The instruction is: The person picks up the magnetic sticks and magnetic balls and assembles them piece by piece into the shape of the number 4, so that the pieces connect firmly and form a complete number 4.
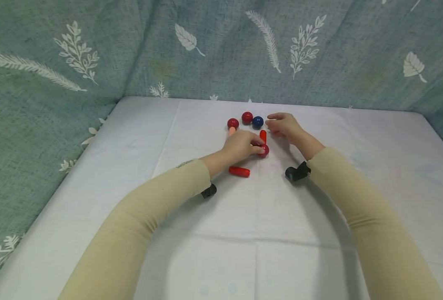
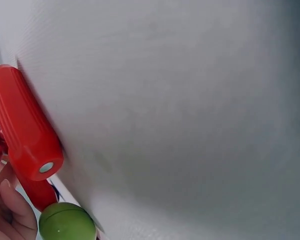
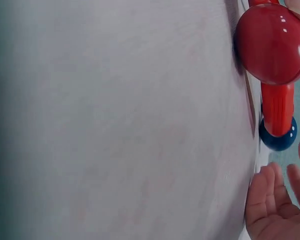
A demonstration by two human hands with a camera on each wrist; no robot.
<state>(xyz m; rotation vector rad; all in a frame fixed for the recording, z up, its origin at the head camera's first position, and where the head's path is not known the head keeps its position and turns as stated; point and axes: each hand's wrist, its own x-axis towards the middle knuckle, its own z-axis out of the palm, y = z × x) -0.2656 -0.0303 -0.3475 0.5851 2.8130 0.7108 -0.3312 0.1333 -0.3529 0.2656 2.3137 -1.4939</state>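
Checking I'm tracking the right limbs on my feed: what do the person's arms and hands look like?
Plain beige long sleeves cover both arms: left sleeve, right sleeve. Small dark lettering or print, unreadable here, marks the left cuff. The left hand and right hand are ungloved. A black wrist camera shows beneath each cuff.

No readable text; dark marking (image 1: 185,163) on left sleeve (image 1: 157,193) illegible.
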